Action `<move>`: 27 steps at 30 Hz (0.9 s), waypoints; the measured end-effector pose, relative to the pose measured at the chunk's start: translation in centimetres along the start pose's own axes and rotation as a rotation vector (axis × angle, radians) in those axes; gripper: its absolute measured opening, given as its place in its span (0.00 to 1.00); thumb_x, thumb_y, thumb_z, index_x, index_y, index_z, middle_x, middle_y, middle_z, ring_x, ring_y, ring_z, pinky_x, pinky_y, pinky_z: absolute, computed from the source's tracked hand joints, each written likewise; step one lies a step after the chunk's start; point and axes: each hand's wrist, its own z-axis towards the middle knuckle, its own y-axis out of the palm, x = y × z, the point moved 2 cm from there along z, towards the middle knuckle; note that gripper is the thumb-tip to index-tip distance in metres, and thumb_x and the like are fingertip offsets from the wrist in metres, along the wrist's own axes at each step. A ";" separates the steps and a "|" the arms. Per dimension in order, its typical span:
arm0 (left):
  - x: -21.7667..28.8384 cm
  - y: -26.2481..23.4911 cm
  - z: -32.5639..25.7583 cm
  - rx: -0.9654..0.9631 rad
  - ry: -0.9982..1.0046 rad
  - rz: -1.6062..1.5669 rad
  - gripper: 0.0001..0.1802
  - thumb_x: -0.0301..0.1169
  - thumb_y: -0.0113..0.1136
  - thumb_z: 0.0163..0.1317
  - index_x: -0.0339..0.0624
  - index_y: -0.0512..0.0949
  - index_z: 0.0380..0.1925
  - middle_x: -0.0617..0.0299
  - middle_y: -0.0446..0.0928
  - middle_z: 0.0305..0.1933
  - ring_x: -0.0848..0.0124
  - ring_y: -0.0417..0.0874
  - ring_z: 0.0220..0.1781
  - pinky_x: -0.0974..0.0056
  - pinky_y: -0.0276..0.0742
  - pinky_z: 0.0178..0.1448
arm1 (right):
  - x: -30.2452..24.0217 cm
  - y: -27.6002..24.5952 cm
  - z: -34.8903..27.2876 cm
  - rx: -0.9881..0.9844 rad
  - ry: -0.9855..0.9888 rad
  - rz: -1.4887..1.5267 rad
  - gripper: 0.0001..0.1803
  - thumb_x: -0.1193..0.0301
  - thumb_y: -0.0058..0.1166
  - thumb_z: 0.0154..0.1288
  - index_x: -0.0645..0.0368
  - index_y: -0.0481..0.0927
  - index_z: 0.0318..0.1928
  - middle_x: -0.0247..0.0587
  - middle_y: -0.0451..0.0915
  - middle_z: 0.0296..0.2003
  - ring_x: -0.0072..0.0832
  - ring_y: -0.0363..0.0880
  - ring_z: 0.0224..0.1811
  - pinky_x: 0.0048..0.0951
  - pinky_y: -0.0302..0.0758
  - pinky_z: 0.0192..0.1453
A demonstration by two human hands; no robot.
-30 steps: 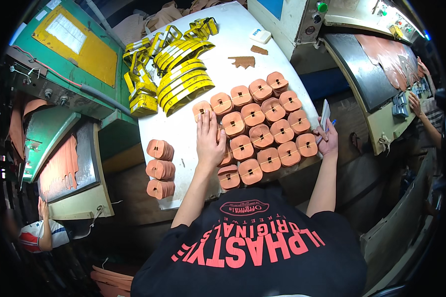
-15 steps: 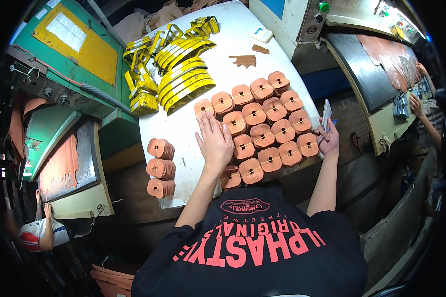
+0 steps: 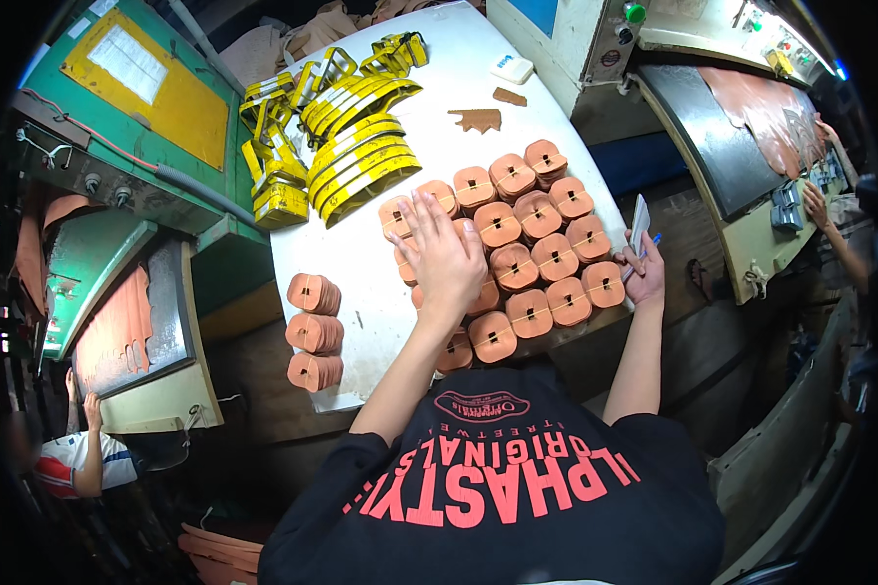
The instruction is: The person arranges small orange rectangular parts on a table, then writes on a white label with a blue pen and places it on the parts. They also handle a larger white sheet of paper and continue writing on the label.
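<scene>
Several stacks of tan leather pieces (image 3: 532, 234) lie in rows on the white table (image 3: 361, 263). My left hand (image 3: 444, 258) rests flat, fingers apart, on the stacks at the left side of the group. At the table's right edge my right hand (image 3: 644, 273) holds a white card and a blue pen (image 3: 638, 229) beside the rightmost stack. Three more leather stacks (image 3: 314, 327) sit apart at the table's left edge.
Yellow cutting dies (image 3: 341, 132) are piled at the far left of the table. A loose brown leather scrap (image 3: 478, 119) and a small white box (image 3: 512, 68) lie beyond the stacks. Green machines (image 3: 137, 107) stand left; other people's arms (image 3: 829, 224) work at benches right and lower left.
My left hand has slid farther up and away over the stacks, from the near-left stacks toward the middle-left ones. My right hand has stayed at the table's edge.
</scene>
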 end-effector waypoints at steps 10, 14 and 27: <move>-1.8 4.0 0.1 -0.090 0.003 0.241 0.39 0.44 0.39 0.82 0.26 0.58 0.82 0.40 0.54 0.89 0.47 0.49 0.92 0.24 0.32 0.87 | 0.0 0.3 0.1 0.011 -0.030 0.025 0.24 0.56 0.45 0.89 0.67 0.82 0.53 0.24 0.56 0.15 0.19 0.53 0.16 0.31 0.75 0.47; -0.8 3.6 0.5 -0.100 0.016 0.195 0.39 0.44 0.41 0.81 0.26 0.58 0.82 0.39 0.52 0.90 0.43 0.46 0.92 0.23 0.32 0.87 | 0.1 0.0 0.1 0.007 -0.054 0.024 0.24 0.56 0.46 0.89 0.68 0.83 0.52 0.23 0.57 0.15 0.17 0.54 0.15 0.30 0.75 0.46; 3.3 3.8 0.1 -0.154 0.250 0.209 0.36 0.44 0.49 0.79 0.33 0.65 0.80 0.42 0.58 0.88 0.43 0.49 0.92 0.22 0.40 0.86 | 0.1 0.5 -0.1 -0.020 -0.050 -0.018 0.23 0.56 0.46 0.88 0.66 0.83 0.53 0.23 0.56 0.15 0.18 0.54 0.16 0.30 0.75 0.48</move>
